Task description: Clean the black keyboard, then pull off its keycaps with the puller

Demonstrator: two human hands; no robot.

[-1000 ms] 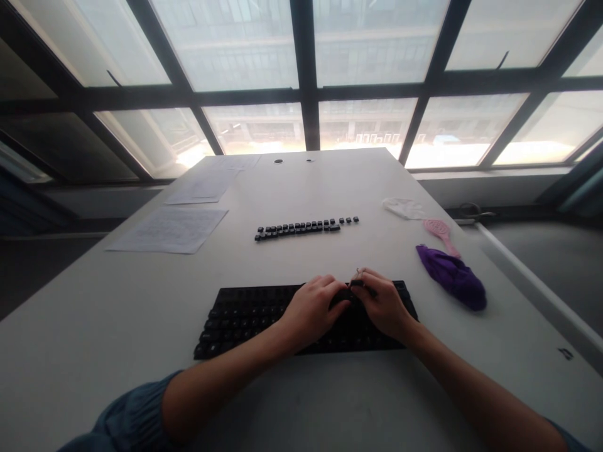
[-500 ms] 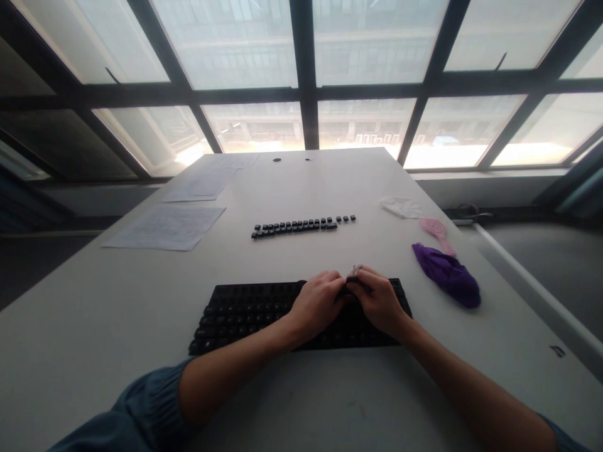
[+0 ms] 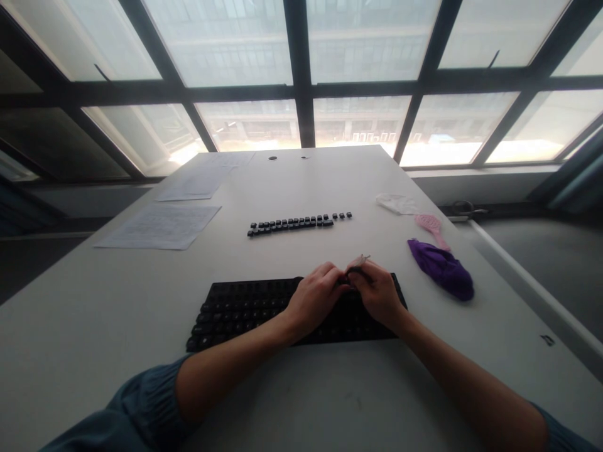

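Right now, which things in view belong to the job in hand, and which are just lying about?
Likely part of the job:
Keyboard, under the left hand and right hand
Small dark piece, thin prongs showing, at the right hand's fingertips
Loose keycaps, lined up beyond the keyboard

Apparently just lying about:
Purple cloth
Pink paddle-shaped item
Crumpled clear plastic
Papers at left

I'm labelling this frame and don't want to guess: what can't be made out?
All in the head view:
Keyboard: part of its keys hidden by the left hand and right hand.
Dark piece at the right fingertips: too small and partly covered by fingers to identify.
Loose keys: markings too small to read.
Near paper: writing too faint and small.
Right sleeve: mostly cut off by the picture's edge.
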